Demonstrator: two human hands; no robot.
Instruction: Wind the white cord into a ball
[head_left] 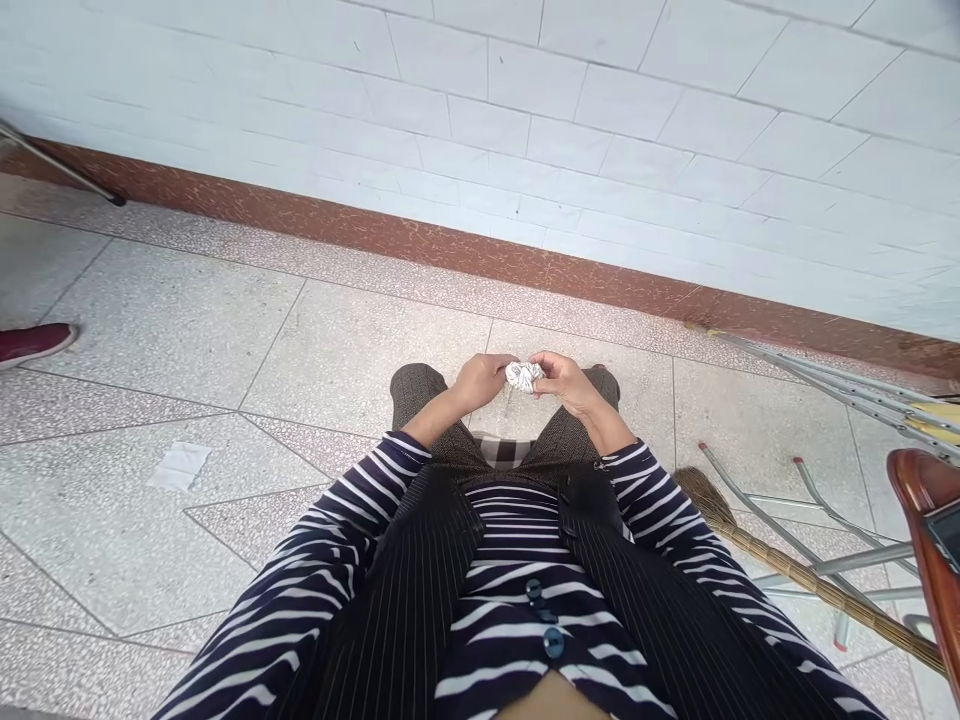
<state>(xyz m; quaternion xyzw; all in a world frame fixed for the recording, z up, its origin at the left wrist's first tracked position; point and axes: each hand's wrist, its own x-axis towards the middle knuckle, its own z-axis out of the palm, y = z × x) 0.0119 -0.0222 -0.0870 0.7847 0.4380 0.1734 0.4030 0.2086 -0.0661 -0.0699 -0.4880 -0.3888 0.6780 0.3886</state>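
A small white knotted bundle with dark flecks (524, 376), like twisted cloth or cord, is held up between my two hands in front of my knees. My left hand (482, 382) pinches its left side between thumb and fingers. On the other side, my right hand (564, 381) grips the bundle's right edge, thumb below and fingers above. A thin pale strand seems to hang beneath it. Below the hands are my knees in dark trousers and a piece of checked fabric (501, 451) between the thighs.
A white paper (181, 466) lies on the floor to the left, near another person's red shoe (36, 344). On the right are a straw broom (810, 575), a metal-legged stand (817, 510), metal poles (840, 370) and a brown wooden edge (919, 520). A tiled wall (517, 130) rises ahead.
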